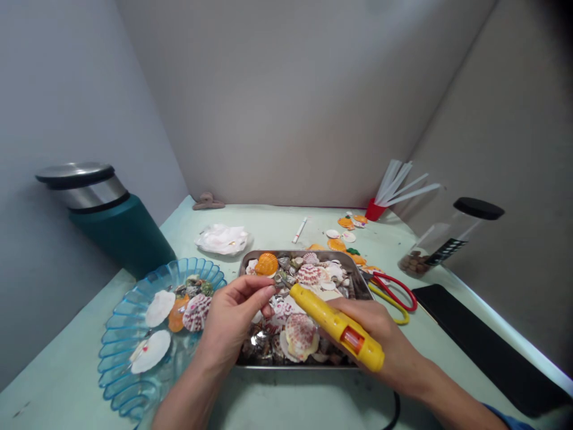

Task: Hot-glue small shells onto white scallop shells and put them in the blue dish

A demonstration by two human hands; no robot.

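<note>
My right hand (380, 337) grips a yellow glue gun (338, 325), its nozzle pointing up-left over a metal tray (244, 263) full of seashells. My left hand (235, 316) is closed in a pinch just at the nozzle tip, holding a small shell (281, 283) that is too small to make out well. Below the gun in the tray lies a large pink-speckled scallop shell (301, 335). An orange scallop shell (267, 263) sits at the tray's far left corner.
A blue plastic plate (120, 334) with several shells lies to the left. A teal flask (111, 218) stands far left, crumpled tissue (222, 239) behind the tray. Red and yellow scissors (394, 291), a black phone (483, 346), a clear jar (447, 239) and a red cup of glue sticks (375, 210) stand right.
</note>
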